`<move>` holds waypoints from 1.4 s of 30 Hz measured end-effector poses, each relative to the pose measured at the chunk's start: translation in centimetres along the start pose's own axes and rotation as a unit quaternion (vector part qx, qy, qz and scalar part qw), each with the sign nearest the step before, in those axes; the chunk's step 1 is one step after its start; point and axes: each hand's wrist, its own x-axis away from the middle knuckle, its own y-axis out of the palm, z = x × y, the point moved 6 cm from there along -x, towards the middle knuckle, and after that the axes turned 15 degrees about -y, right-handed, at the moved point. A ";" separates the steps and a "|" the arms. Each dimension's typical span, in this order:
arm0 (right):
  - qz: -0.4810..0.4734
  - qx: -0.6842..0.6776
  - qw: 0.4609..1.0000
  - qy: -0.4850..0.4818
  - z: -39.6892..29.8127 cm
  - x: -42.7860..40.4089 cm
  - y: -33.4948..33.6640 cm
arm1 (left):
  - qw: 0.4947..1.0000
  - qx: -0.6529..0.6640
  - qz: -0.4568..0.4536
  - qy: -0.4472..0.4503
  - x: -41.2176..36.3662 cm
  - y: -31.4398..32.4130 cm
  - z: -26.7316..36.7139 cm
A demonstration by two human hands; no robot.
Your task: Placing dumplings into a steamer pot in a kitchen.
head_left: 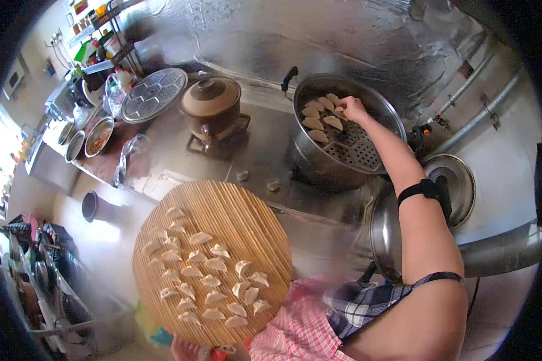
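My left hand (pixel 185 349) grips the near edge of a round wooden board (pixel 248 216) from below; only some fingers show. Several folded dumplings (pixel 210 280) lie on the board, mostly on its left and near side. My right hand (pixel 353 109) reaches into a large metal steamer pot (pixel 329 169) on the stove. Its fingers hold a dumpling (pixel 338 111), partly hidden by the hand, just at the perforated steamer tray (pixel 359 151). Several more dumplings (pixel 313 123) rest on that tray, grouped at its far left side.
Left of the steamer, a lidded clay pot (pixel 211 106) stands on another burner. A second perforated steamer tray (pixel 155 95) leans behind it. Metal bowls (pixel 98 137) sit on the counter. To the right, a large metal lid (pixel 386 234) stands near my arm. Steam hazes the view.
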 end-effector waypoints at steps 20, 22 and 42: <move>0.053 0.077 0.995 0.023 3.0 -1.3 1.8 | 0.997 0.012 -0.075 -0.021 -2.0 -0.9 0.0; 0.063 0.094 0.994 0.011 -0.1 0.4 1.1 | 0.994 -0.005 -0.104 -0.038 -2.6 -1.7 -0.1; -0.150 -0.169 0.859 -0.459 -38.3 25.0 17.6 | 0.992 -0.059 -0.106 0.029 -6.0 -3.4 -0.5</move>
